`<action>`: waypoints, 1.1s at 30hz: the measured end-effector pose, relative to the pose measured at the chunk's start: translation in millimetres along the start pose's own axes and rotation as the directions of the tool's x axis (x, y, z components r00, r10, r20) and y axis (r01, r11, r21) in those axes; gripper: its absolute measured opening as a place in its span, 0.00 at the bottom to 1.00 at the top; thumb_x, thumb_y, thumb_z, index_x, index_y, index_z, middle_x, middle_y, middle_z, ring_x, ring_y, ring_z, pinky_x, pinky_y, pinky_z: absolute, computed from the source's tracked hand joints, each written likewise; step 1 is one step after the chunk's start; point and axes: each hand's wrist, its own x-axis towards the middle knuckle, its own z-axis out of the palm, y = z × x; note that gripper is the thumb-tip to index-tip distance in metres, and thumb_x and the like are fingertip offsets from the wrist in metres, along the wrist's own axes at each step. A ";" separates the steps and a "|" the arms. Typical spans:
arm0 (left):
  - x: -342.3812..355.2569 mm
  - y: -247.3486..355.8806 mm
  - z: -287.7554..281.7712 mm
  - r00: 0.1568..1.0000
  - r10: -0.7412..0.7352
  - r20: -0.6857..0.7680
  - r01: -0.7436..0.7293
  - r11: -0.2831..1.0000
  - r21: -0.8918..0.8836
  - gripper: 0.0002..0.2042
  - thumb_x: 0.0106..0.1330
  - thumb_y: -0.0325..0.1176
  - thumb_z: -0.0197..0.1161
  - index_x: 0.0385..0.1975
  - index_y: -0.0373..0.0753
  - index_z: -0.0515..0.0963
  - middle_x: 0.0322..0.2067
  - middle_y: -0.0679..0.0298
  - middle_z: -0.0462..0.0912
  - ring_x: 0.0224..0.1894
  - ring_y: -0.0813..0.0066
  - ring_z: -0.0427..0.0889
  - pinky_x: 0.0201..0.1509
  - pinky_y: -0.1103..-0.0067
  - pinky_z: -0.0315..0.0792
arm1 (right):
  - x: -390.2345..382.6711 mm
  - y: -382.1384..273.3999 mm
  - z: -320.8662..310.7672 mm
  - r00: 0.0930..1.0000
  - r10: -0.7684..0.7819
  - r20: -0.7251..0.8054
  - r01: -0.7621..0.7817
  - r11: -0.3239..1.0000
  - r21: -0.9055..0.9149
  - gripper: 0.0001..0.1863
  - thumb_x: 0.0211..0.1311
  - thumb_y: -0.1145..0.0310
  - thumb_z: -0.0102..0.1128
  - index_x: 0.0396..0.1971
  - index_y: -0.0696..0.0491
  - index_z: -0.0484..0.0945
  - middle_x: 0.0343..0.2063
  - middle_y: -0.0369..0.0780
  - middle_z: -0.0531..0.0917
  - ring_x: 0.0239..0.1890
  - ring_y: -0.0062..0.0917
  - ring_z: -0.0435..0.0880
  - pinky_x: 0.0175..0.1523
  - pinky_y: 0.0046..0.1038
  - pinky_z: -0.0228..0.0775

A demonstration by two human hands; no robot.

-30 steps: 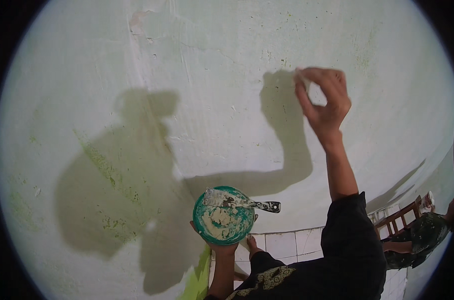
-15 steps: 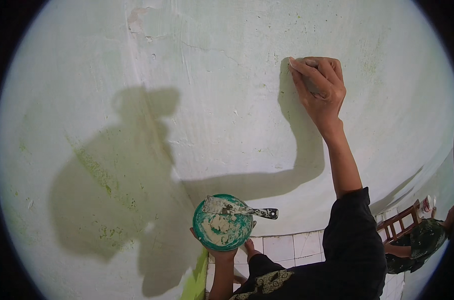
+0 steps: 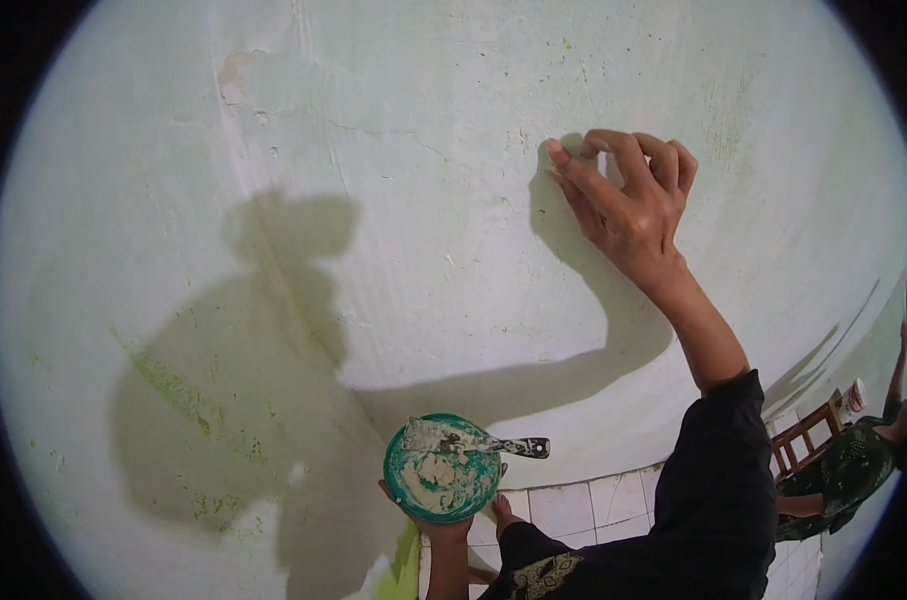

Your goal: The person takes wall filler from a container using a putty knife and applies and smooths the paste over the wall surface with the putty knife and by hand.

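My left hand [image 3: 449,530] holds a round green bowl [image 3: 491,486] from below, its fingers wrapped round the underside and partly hidden. Pale, thick putty [image 3: 434,472] sits inside and smears the bowl's walls. Across the rim lies a putty knife [image 3: 481,443], its blade coated and its dark, spattered handle sticking out to the right. Raised in front of the pale green wall [image 3: 423,270], my right hand [image 3: 635,195] has its thumb and bent fingers apart, with wall showing in the gap. I see nothing held in it; whether the fingertips touch the wall I cannot tell.
The wall has a chipped patch [image 3: 236,78], fine cracks and green-speckled areas. White floor tiles [image 3: 561,510] lie below. At the far right, another person [image 3: 841,470] in dark patterned clothes is beside a brown wooden chair or ladder [image 3: 805,440] and a white-and-red container [image 3: 852,397].
My right hand has come slightly down, and its fingers have spread from a closed pinch. The bowl appears a little lower in view. The other person's arm now reaches up.
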 end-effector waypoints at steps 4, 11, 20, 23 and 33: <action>2.0 1.0 -5.2 1.000 -0.019 -0.017 0.018 0.998 -0.055 0.37 0.63 0.68 0.45 0.65 0.49 0.63 0.65 0.57 0.62 0.65 0.52 0.62 0.67 0.49 0.56 | 11.0 -4.1 -6.2 0.999 -0.037 0.033 0.038 0.999 -0.005 0.10 0.47 0.67 0.71 0.32 0.42 0.84 0.36 0.28 0.79 0.43 0.22 0.72 0.52 0.35 0.53; 3.2 0.6 -2.8 0.998 -0.070 0.008 0.070 0.961 -0.269 0.38 0.62 0.69 0.45 0.65 0.49 0.62 0.65 0.57 0.62 0.65 0.50 0.61 0.67 0.48 0.55 | -12.6 -21.5 -3.3 0.992 -0.075 0.099 0.065 0.993 0.101 0.09 0.47 0.68 0.70 0.31 0.45 0.83 0.36 0.31 0.79 0.43 0.24 0.72 0.52 0.37 0.53; 2.1 2.4 -11.9 0.994 -0.034 0.108 0.039 0.998 -0.041 0.38 0.63 0.69 0.45 0.65 0.48 0.62 0.66 0.56 0.61 0.65 0.50 0.61 0.66 0.47 0.55 | 2.2 -5.2 -10.5 0.999 0.029 0.018 -0.030 0.997 0.076 0.13 0.46 0.69 0.71 0.36 0.41 0.85 0.36 0.31 0.78 0.44 0.24 0.72 0.52 0.37 0.52; 3.1 1.4 -12.0 0.999 -0.032 0.031 0.035 0.994 -0.104 0.38 0.62 0.70 0.45 0.66 0.49 0.61 0.66 0.56 0.61 0.66 0.49 0.60 0.67 0.46 0.54 | 3.4 -6.0 -8.4 0.999 0.003 0.033 -0.003 1.000 0.015 0.15 0.47 0.68 0.71 0.39 0.41 0.85 0.38 0.31 0.78 0.45 0.25 0.71 0.53 0.38 0.52; 4.0 1.6 -17.8 0.996 -0.085 -0.027 0.082 0.989 -0.120 0.42 0.56 0.74 0.46 0.65 0.49 0.63 0.64 0.54 0.64 0.63 0.47 0.64 0.62 0.41 0.57 | -4.8 -23.0 -45.8 0.974 0.004 0.228 -0.051 0.979 0.198 0.17 0.47 0.66 0.72 0.41 0.41 0.85 0.41 0.33 0.77 0.46 0.27 0.69 0.54 0.37 0.53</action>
